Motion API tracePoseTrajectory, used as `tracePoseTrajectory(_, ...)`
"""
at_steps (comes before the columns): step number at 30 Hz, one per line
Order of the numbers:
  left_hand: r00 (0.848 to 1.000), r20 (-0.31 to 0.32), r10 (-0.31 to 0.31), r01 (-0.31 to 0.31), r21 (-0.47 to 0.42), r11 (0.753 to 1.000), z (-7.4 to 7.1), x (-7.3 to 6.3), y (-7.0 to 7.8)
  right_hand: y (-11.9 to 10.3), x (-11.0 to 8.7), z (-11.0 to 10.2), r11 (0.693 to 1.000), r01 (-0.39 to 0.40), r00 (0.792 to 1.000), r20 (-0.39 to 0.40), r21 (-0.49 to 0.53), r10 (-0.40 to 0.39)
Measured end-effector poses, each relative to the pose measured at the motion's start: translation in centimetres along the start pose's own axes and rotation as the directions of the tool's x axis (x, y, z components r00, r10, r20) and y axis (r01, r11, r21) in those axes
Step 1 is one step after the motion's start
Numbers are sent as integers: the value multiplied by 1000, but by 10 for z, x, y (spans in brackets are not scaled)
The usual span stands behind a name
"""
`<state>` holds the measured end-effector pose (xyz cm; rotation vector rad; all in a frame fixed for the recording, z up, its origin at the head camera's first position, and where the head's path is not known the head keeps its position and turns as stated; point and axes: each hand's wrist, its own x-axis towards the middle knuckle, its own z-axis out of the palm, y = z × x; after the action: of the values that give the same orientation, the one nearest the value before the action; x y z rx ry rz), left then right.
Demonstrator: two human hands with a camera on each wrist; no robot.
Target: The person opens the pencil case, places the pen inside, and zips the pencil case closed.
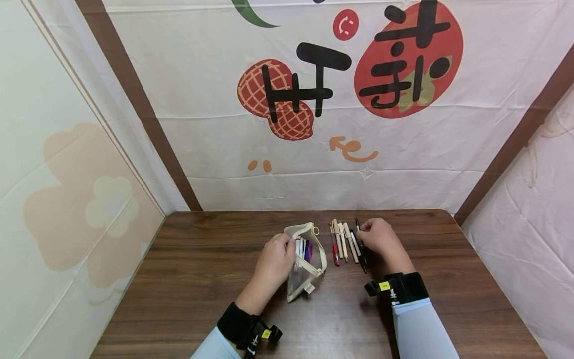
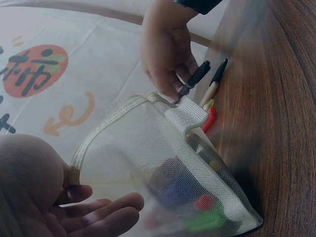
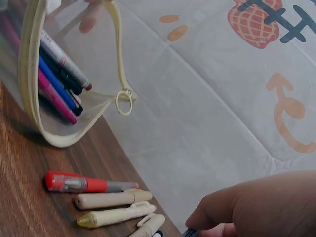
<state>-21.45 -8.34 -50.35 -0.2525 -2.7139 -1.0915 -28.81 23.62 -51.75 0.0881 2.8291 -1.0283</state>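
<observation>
Your L hand (image 1: 275, 255) pinches the pouch (image 2: 123, 143), R hand (image 1: 378, 235) pinches a black pen (image 2: 198, 74); prob. pen-transfer step, next move needs firm grip & steady pouch.

Both arms (image 1: 252, 299) wear pale blue sleeves (image 1: 425, 330) and wide black wristbands (image 1: 413, 287). Each carries a small, blocky black device (image 1: 372, 288) with a yellow label (image 1: 384, 286) and a short silvery fitting (image 1: 393, 296) beside it. The hands (image 1: 275, 257) are bare.

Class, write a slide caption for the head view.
Left hand holds an open pen pouch; right hand pinches a black pen beside other pens.
</observation>
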Motion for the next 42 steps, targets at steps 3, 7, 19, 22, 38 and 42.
tracePoseTrajectory(3,1000,3,-2,2,2,1000,0,0,0,-5,-1,0,998,14,1000,-16,65,-13)
tracePoseTrajectory(7,1000,4,-2,2,1,1000,-1,-1,0,-12,-3,0,985,29,1000,-12,172,-27)
tracePoseTrajectory(19,1000,-1,9,-9,-3,1000,0,-1,-1,-37,-11,5,892,90,996,-52,444,-75)
tracePoseTrajectory(22,1000,3,5,-5,-7,1000,0,-1,-1,-44,-12,10,859,102,995,-42,501,-93)
tracePoseTrajectory(38,1000,-14,9,-9,2,1000,2,-1,-3,-73,-18,55,759,50,981,110,649,-158)
tracePoseTrajectory(42,1000,-21,19,-19,6,1000,3,1,-4,-77,-19,65,764,14,974,164,645,-156)
